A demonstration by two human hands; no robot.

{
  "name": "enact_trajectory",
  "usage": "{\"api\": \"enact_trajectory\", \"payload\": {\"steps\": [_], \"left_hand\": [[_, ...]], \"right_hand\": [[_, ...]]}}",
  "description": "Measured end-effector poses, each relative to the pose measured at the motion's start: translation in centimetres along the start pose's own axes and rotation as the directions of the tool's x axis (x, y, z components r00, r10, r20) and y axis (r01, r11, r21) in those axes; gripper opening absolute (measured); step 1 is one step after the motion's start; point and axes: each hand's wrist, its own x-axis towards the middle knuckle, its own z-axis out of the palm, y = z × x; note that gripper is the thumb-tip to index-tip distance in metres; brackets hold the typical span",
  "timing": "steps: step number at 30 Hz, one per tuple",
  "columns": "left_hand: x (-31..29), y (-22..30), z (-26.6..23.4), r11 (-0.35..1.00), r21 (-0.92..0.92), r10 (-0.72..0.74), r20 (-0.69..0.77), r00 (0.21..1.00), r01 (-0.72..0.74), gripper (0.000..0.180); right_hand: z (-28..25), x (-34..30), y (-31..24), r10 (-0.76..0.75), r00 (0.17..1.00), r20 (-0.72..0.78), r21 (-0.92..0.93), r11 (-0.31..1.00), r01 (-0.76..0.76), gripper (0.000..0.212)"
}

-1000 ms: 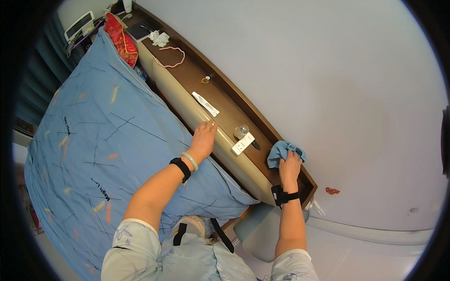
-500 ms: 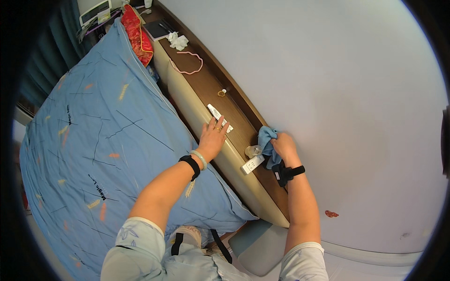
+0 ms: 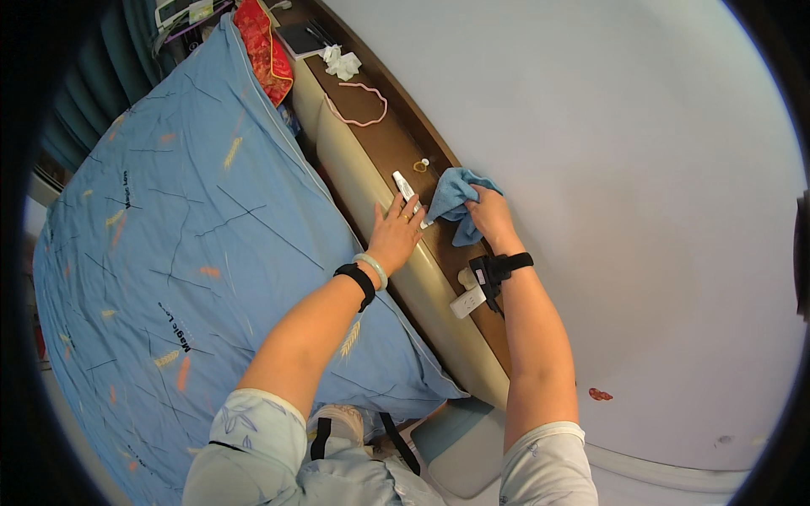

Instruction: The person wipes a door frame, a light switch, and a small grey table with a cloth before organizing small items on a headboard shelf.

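Note:
My right hand [image 3: 491, 218] grips a bunched blue cloth [image 3: 457, 192], which hangs over the brown wooden shelf [image 3: 396, 139] along the wall. The fingers of my left hand [image 3: 396, 236] are spread over the shelf's padded cream edge [image 3: 371, 190]. Their tips rest by a slim white tube-like object [image 3: 405, 187], partly hidden under them. Past the tube lies a small ring-shaped item [image 3: 421, 165] with a white end. Below my right wrist stand a white socket block [image 3: 467, 302] and a small clear jar [image 3: 465, 277], mostly covered by the wrist strap.
Farther up the shelf are a pink headband-like loop [image 3: 384, 105], crumpled white tissue [image 3: 341, 62] and a dark notebook [image 3: 299, 39]. A bed with a blue cover [image 3: 194, 228] fills the left, a red cushion [image 3: 263, 55] at its far end. The pale wall [image 3: 624, 185] borders the right.
My right hand has carried the blue cloth up along the shelf, away from the jar and socket block, toward the white tube. My left hand stays by the tube. The view has shifted slightly.

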Motion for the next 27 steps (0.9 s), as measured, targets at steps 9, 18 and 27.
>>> {"api": "enact_trajectory", "payload": {"steps": [9, 18, 27], "left_hand": [[-0.8, -1.0, -0.3, 0.976, -0.215, -0.055, -0.155, 0.986, 0.02, 0.031], [0.3, 0.3, -0.1, 0.945, -0.288, -0.22, -0.214, 0.952, 0.153, 0.018], [0.5, 0.3, 0.1, 0.856, -0.496, -0.301, -0.247, 0.921, 0.146, 0.021]], "right_hand": [[-2.5, -12.9, 2.1, -0.052, 0.976, -0.214, 0.089, 0.993, 0.073, 0.05], [3.0, -14.2, 2.0, -0.153, 0.98, -0.125, -0.25, 0.961, 0.118, 0.058], [2.5, -14.3, 4.8, 0.029, 0.987, -0.16, 0.396, 0.917, 0.038, 0.055]]}}
